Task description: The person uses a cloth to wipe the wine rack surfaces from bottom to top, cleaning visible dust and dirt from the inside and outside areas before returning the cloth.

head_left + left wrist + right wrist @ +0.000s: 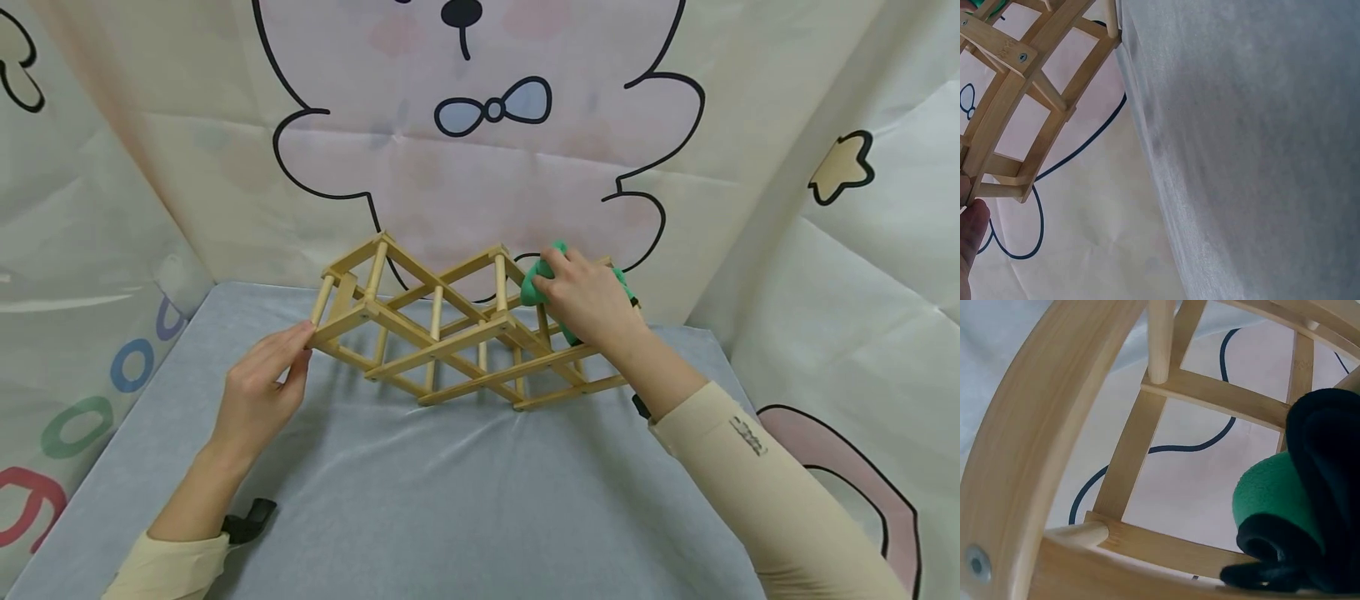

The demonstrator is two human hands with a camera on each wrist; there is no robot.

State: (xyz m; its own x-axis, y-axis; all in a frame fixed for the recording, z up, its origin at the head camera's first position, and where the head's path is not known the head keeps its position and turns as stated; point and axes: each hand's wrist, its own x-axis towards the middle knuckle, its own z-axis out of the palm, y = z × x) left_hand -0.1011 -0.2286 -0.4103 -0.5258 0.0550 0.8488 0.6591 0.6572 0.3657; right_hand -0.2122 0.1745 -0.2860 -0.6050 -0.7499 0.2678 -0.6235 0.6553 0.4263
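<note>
A folding wooden lattice rack (438, 348), made of crossed slats and round dowels, is spread out above the back part of the table. My left hand (262, 383) pinches its left end between thumb and fingers; that thumb and the slats also show in the left wrist view. Over the rack's right end, my right hand (588, 300) grips a bunched green cloth (534, 287) against the wooden bars. In the right wrist view, the green cloth (1269, 490) shows dark edges beside the slats. Most of the right fingertips are hidden by hand and cloth.
A blue-grey cloth (480, 500) covers the table. Behind it hangs a printed backdrop (465, 175) with a cartoon bear, and printed side sheets (82, 208) stand to the left and right. The rack reaches close to the back sheet.
</note>
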